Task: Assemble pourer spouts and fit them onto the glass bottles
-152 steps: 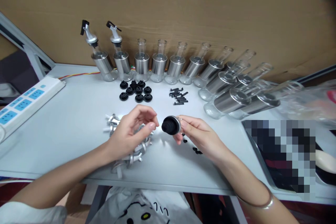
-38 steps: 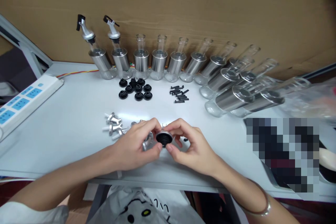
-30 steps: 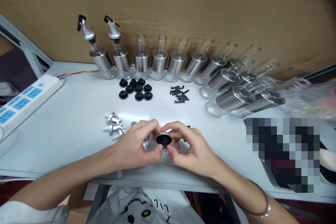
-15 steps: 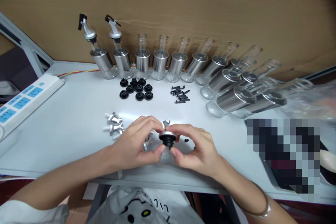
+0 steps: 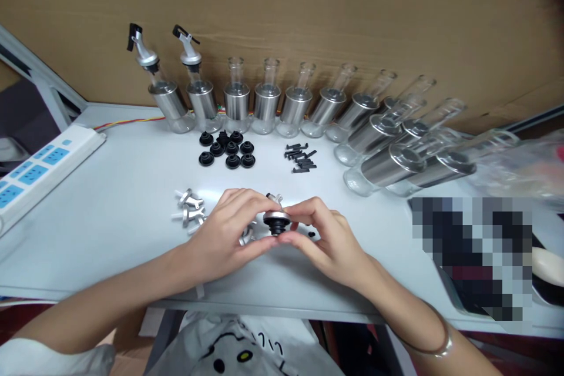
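Note:
Both my hands meet over the middle of the white table (image 5: 110, 211). My left hand (image 5: 224, 235) and my right hand (image 5: 324, 238) pinch one pourer cap (image 5: 277, 220) between their fingertips. The cap has a silver metal collar, a black ribbed rubber stopper pointing down and a small spout tip sticking up. A heap of silver spout pieces (image 5: 190, 210) lies under and left of my left hand, partly hidden by it. Small black bits (image 5: 311, 235) lie by my right hand.
A row of glass-and-steel bottles (image 5: 267, 103) lines the cardboard wall; two at the left carry pourers (image 5: 140, 50). Several more bottles (image 5: 396, 158) lie at the right. Black stoppers (image 5: 227, 150) and black clips (image 5: 301, 160) sit mid-table. A power strip (image 5: 39, 167) lies left.
The cap has been turned from stopper facing me to stopper pointing down, spout tip up. Both hands stayed closed on it and shifted slightly away from me.

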Motion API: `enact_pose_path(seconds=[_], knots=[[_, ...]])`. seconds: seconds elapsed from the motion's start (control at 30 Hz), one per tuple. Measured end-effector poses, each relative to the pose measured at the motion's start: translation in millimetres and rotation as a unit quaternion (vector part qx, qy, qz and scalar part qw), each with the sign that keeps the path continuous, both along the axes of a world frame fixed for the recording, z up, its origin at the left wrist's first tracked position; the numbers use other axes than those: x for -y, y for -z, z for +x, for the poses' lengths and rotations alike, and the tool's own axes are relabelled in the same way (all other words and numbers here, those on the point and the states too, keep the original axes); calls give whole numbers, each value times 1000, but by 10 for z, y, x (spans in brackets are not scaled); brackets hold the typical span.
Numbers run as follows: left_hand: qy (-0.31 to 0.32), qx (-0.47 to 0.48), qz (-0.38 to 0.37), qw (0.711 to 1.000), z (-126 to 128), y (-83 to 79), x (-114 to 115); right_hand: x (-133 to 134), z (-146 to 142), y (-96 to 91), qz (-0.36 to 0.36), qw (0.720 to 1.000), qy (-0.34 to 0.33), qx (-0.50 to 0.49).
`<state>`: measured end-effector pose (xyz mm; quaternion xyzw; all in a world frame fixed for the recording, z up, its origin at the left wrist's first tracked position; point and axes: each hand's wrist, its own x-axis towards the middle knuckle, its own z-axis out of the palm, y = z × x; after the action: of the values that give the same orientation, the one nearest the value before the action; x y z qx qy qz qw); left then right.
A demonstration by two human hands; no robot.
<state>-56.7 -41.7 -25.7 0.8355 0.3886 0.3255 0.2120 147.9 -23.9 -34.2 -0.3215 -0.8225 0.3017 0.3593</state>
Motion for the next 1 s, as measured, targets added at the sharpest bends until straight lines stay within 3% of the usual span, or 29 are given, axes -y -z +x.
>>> enact_pose_path(seconds=[0.17, 0.27, 0.37, 0.5, 0.67, 0.83, 1.0], knots=[[39, 61, -32, 997, -8, -19, 6, -77, 69, -100, 50, 998, -31, 19], [42, 57, -35, 997, -12, -26, 20, -236, 142, -125, 99, 990, 64, 72], [45, 39, -39, 998, -19, -10, 23, -474, 192, -66, 148, 964, 126, 183], [78, 40, -28, 996, -27, 42, 10, -743, 166, 41, 168, 932, 130, 295], [67, 54, -29, 996, -25, 100, -4, -826, 86, 112, 185, 895, 143, 380], [68, 50, -53, 995, -16, 68, -1, -815, 58, 168, 180, 895, 133, 387], [66, 47, -71, 994, -18, 22, 21, -836, 80, 169, 163, 913, 126, 352]])
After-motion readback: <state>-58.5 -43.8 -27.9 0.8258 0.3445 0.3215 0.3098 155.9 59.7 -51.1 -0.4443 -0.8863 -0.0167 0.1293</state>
